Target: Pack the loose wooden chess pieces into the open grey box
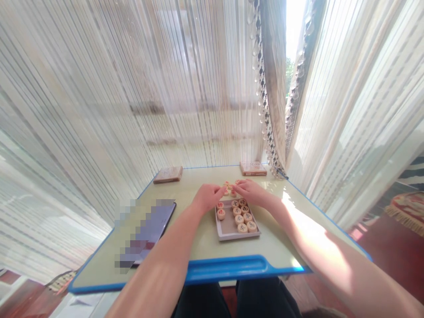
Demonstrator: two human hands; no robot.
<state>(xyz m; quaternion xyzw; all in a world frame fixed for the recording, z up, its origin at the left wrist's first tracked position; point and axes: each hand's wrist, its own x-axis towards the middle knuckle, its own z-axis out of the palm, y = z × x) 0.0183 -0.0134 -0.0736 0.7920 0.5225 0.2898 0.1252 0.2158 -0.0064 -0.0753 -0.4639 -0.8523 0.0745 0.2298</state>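
Just beyond a shallow tray, a cluster of xiangqi pieces [233, 193] with red characters lies between my two hands. My left hand [208, 197] reaches in from the left, its fingertips against the pieces at that side. From the right, my right hand [251, 191] stretches its fingers over the cluster's edge, and the hand partly hides some pieces. The tray [228, 230] holds two red-marked pieces [221, 214] along its left side. Several black-marked pieces [242, 228] stand in two columns at its right side.
The light table [195, 174] has a blue front ledge [228, 266]. At left lies a tablet-like dark-edged panel [167, 221], partly pixelated. Flat boxes stand at the back left [168, 175] and back right [253, 168]. String curtains [198, 88] hang right behind the table.
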